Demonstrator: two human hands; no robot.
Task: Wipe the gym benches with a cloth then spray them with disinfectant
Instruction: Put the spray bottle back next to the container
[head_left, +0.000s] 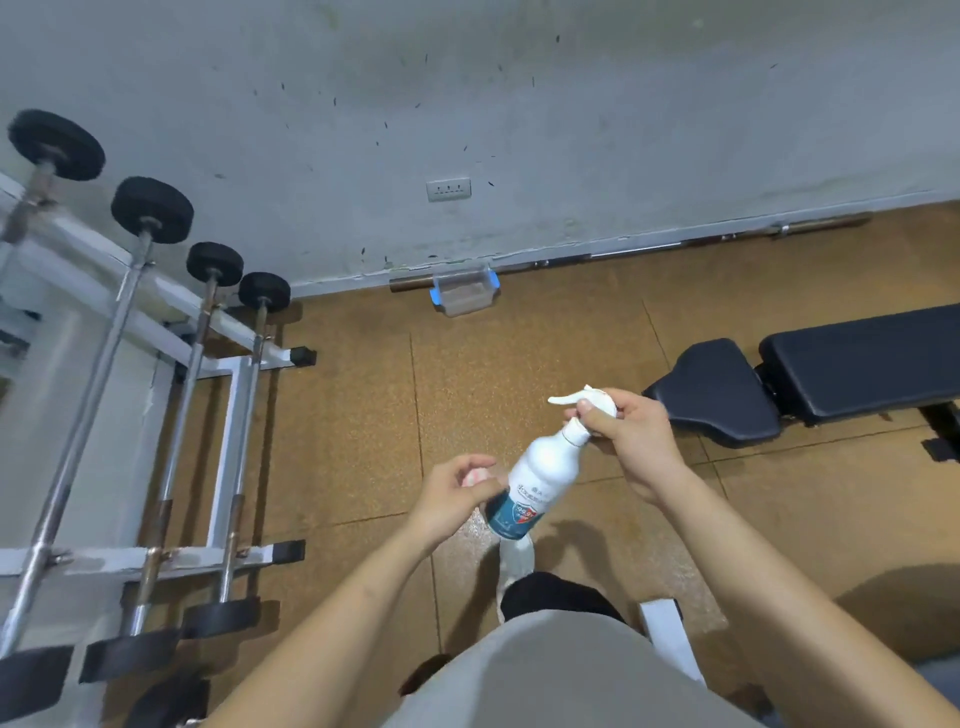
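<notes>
Flat, even indoor light falls from above, soft and a little dim on the grey wall. My own shadow pools dark on the cork-coloured floor at lower right, and a fainter one trails beneath the spray bottle, whose white body is nearly blown out. The wide lens bows the wall's base and splays the barbells at left — edges smear, the weight plates look fuzzy, and the whole frame is soft with compression.
</notes>
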